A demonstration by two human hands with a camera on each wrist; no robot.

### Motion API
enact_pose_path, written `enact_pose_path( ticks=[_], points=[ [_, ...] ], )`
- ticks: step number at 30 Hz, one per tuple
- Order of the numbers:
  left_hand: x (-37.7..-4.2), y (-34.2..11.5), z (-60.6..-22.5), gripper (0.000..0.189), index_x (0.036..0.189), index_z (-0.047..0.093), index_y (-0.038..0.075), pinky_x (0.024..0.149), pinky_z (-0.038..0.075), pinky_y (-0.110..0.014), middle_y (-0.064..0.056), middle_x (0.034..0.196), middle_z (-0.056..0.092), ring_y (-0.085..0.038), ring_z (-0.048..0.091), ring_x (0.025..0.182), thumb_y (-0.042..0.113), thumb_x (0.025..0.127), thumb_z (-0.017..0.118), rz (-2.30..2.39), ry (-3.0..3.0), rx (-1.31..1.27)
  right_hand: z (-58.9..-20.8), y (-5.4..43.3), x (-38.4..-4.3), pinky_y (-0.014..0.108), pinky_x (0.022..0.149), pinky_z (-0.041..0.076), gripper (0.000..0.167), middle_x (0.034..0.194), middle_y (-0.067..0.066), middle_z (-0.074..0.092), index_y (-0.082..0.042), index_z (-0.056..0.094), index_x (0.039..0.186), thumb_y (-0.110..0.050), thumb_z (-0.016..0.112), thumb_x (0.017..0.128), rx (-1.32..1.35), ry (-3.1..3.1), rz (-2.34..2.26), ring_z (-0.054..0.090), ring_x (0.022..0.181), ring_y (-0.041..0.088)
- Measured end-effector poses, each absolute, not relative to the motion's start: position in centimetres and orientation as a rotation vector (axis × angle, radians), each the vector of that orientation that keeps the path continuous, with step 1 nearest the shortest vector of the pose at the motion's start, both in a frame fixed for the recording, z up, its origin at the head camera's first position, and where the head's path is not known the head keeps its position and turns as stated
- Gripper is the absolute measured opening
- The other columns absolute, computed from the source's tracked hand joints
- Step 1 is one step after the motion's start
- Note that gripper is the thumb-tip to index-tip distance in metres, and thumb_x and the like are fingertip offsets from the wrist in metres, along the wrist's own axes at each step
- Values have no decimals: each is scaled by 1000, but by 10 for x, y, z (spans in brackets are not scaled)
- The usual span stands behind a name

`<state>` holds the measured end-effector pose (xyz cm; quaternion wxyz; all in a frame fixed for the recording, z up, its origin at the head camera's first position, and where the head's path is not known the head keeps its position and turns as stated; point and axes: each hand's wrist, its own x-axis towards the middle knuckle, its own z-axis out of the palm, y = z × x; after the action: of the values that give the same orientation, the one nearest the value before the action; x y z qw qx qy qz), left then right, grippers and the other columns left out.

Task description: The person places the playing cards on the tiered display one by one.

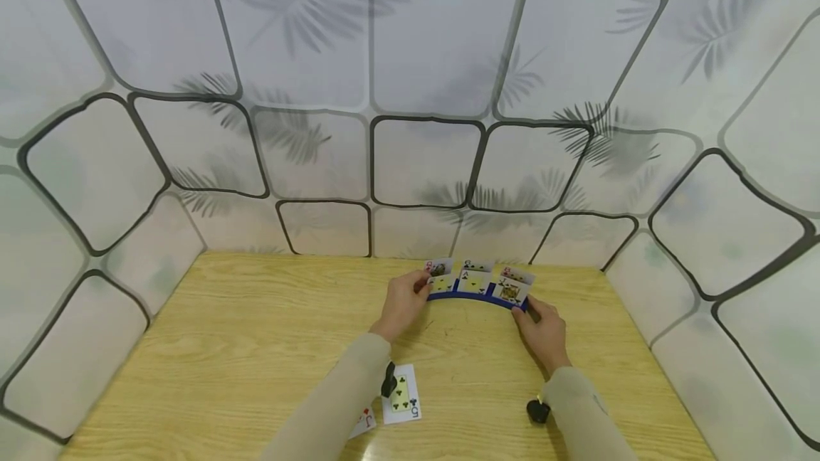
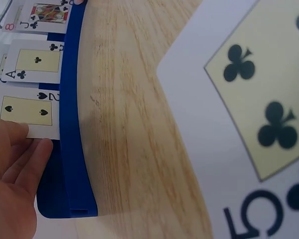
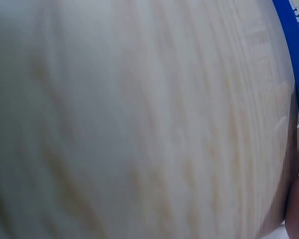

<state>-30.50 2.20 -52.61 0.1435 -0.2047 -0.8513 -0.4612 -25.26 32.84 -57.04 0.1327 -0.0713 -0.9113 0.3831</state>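
Observation:
A curved blue card holder (image 1: 474, 296) stands at the far part of the table with two rows of playing cards in it. My left hand (image 1: 402, 303) pinches the two of spades (image 2: 27, 115) at its edge, at the holder's left end. Beside that card stand the ace of clubs (image 2: 37, 62) and the jack of clubs (image 2: 49, 14). Behind these rises a back row, including a red face card (image 1: 438, 266) and a red eight (image 1: 517, 274). My right hand (image 1: 544, 333) grips the holder's right end, thumb on its front; the right wrist view catches only part of this hand.
A five of clubs (image 1: 401, 395) lies face up near my left forearm. Another card (image 1: 365, 424) with a red mark is partly hidden under that sleeve. Patterned walls (image 1: 423, 162) enclose the wooden table (image 1: 256, 333) at the back and both sides.

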Motion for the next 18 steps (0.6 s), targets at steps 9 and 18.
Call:
enact_pose_path(
  ticks=[9,18],
  points=[
    [-305,22,-527,7,103,78,1,67,60,-23,-12,92,80,-20,75,79,2,97,74,-1312,-2459,-575,-571,328,-253,66,118,38,60,146,33,57,4,54,150,-29,68,103,-199,-2632,1095,49,140,51],
    [-306,23,-526,6,101,77,1,69,61,-25,-13,92,80,-21,76,80,4,97,75,-1304,-2491,-521,-571,328,-253,65,119,38,60,147,32,57,4,53,150,-30,68,103,-205,-2637,1091,50,140,50]
  ],
)
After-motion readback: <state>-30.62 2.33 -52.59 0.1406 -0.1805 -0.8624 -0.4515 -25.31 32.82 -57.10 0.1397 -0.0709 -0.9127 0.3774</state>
